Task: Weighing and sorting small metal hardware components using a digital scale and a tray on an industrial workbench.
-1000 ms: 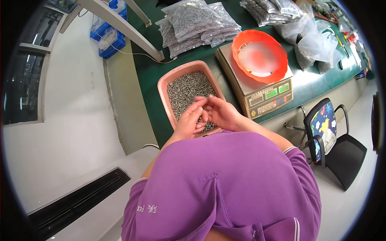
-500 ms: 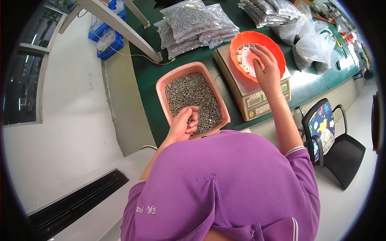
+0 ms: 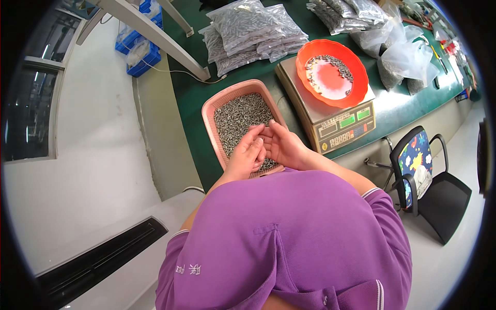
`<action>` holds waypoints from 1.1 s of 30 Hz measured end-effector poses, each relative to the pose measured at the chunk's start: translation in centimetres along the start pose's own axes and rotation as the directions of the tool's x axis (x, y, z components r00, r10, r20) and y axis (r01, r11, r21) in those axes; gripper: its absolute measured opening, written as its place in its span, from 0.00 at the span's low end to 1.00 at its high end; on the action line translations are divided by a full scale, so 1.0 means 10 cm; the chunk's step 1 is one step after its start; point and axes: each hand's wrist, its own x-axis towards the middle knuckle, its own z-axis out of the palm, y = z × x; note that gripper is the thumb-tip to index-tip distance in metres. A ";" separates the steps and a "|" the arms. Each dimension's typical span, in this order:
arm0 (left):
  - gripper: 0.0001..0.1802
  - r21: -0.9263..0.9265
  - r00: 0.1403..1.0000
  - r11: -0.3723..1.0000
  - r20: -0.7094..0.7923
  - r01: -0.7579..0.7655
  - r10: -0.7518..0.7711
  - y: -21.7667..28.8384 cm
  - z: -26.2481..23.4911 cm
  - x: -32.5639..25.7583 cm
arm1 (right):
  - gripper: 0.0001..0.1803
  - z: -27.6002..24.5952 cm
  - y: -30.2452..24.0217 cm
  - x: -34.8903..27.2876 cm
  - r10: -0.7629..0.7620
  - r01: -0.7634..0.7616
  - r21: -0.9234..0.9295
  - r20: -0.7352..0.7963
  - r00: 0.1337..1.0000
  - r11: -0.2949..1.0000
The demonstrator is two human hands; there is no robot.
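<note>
Over the near end of a pink plastic basket my two hands meet. The basket holds a heap of small grey metal pieces, like short screws or pins. My left hand is closed, its fingers curled in; what it holds, if anything, is hidden. My right hand is beside it, palm turned toward it, fingers stretched and slightly cupped. An orange scalloped bowl rests on a weighing scale to the right. Some of the same metal pieces lie scattered inside the bowl, mostly at its far and right sides.
Clear bags of metal pieces are stacked at the back of the green table. More bags and knotted plastic bags stand at the far right. A metal frame leg rises at left; a chair is on the right.
My right hand has moved from above the orange bowl back left to my left hand over the basket. More metal pieces now show in the bowl. My left hand has shifted slightly right.
</note>
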 end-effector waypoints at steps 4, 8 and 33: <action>0.13 -0.315 0.999 0.948 -0.001 0.040 -0.043 0.02 -0.06 0.05 | 0.18 0.02 -0.04 -0.03 -0.032 0.024 -0.047 -0.199 0.979 0.999; 0.10 -0.729 0.962 0.683 -0.150 0.048 -0.227 -0.14 -0.36 0.18 | 0.18 -0.13 -0.25 -0.05 -0.227 0.162 -0.225 -0.307 0.924 0.961; 0.13 -0.142 0.987 0.988 -0.157 -0.055 0.033 -0.07 0.03 0.04 | 0.24 -0.01 0.01 0.04 0.025 -0.012 -0.190 0.067 0.997 0.982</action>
